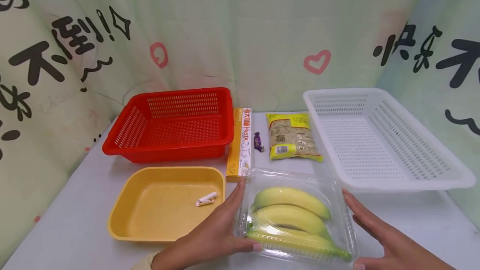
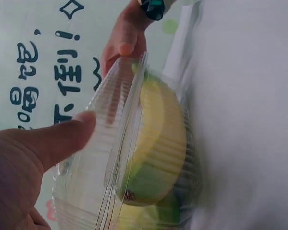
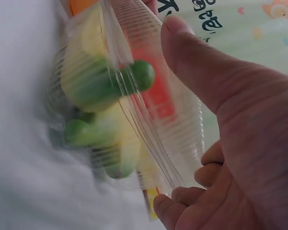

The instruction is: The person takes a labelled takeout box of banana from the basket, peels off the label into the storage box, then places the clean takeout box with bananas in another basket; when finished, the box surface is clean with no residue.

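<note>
A clear plastic clamshell box (image 1: 296, 216) with three yellow-green bananas inside lies at the table's front middle. My left hand (image 1: 226, 226) lies along its left side with straight fingers, and the thumb rests on the lid's front left corner. The left wrist view shows that thumb (image 2: 72, 129) pressing the ribbed lid of the box (image 2: 149, 153). My right hand (image 1: 371, 224) is at the box's right side, fingers straight, at or just off its edge. In the right wrist view the right thumb (image 3: 197, 62) stretches toward the lid of the box (image 3: 115, 96).
A yellow tray (image 1: 123, 207) holding a small white wrapped piece (image 1: 206, 199) sits left of the box. Behind stand a red basket (image 1: 176, 124), a pasta carton (image 1: 241, 143), a purple candy (image 1: 258, 141), a yellow packet (image 1: 292, 136) and a white basket (image 1: 378, 136).
</note>
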The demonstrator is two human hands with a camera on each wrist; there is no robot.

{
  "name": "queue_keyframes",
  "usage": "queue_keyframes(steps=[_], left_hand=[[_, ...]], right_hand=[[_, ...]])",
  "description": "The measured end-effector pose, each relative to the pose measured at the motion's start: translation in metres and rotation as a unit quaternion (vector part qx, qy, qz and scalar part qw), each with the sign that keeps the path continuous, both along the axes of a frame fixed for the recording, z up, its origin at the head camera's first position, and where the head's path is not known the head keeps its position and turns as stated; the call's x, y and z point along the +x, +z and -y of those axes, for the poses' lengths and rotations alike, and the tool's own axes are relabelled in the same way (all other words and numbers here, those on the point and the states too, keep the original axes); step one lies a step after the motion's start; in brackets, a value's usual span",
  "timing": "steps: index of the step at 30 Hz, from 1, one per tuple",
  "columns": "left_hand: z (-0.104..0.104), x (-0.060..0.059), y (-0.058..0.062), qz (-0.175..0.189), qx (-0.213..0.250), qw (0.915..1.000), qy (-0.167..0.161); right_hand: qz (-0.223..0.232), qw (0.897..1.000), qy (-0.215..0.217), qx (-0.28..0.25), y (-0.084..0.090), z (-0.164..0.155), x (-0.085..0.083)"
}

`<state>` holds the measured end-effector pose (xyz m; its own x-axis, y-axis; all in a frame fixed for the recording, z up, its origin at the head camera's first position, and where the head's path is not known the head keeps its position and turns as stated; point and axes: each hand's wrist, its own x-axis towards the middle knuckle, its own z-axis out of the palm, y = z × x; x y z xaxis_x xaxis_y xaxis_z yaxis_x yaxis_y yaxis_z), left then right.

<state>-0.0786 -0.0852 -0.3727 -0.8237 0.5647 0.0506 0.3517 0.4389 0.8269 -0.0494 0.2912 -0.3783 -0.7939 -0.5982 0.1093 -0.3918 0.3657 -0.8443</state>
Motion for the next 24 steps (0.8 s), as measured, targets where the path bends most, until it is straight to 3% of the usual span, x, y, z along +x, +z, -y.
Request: queue_keyframes(steps=[5,8,12,18,24], left_hand=[[-0.007,0.006,0.0,0.0,-0.003,0.9998,0.02],[-0.009,0.008,0.0,-0.012,-0.001,0.9991,0.04],[-0.009,0.01,0.0,-0.014,0.012,0.9983,0.055],[-0.007,0.014,0.004,-0.009,0.014,0.9982,0.058],[-0.003,0.019,0.014,0.008,0.009,0.9979,0.064]], right_hand=[[0.033,0.999,-0.017,-0.02,-0.005,0.005,-0.001],[0.094,0.995,-0.026,-0.037,-0.008,0.007,0.0],[0.128,0.991,-0.029,-0.037,-0.008,0.008,-0.001],[0.047,0.999,-0.02,-0.01,-0.008,0.007,0.0],[-0.011,0.999,-0.03,0.014,-0.001,0.009,0.001]])
